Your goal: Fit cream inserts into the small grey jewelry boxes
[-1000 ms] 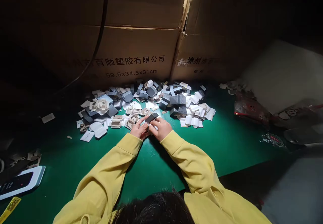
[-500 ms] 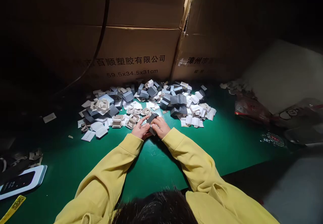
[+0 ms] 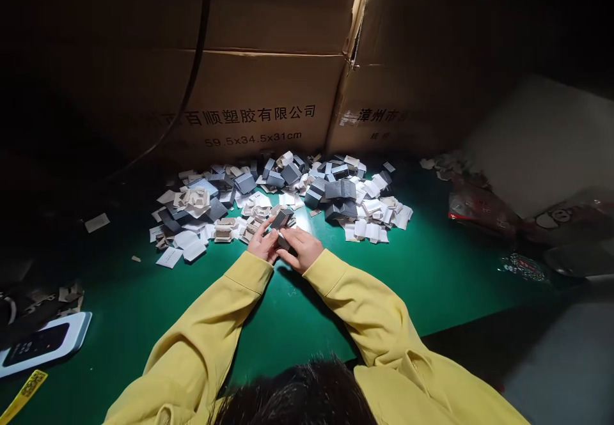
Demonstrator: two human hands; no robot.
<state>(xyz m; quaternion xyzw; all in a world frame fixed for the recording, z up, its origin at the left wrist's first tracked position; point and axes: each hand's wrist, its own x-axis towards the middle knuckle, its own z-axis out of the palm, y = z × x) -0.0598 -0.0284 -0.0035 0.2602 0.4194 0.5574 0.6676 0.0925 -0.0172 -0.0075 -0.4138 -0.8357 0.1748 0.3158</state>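
Observation:
Between my two hands, near the middle of the green table (image 3: 307,323), is a small dark grey box (image 3: 282,218) with what looks like an open flap. My left hand (image 3: 263,243) is closed round its left side. From the right, my right hand (image 3: 304,248) has its fingers against the box's lower part; some fingertips are hidden. Just beyond lies a heap of small dark boxes (image 3: 339,189), white folded papers (image 3: 368,231) and grey-beige card inserts (image 3: 223,230).
Large cardboard cartons (image 3: 259,86) stand behind the heap. At lower left lie a white device with a dark panel (image 3: 45,342) and a yellow strip (image 3: 23,397). Plastic bags (image 3: 480,211) sit at the right. A dark cable (image 3: 194,67) hangs in front of the cartons.
The box has tilted and shifted slightly left in my hands. My right hand has moved a little lower, its fingers now stretched across the box. The heap looks the same.

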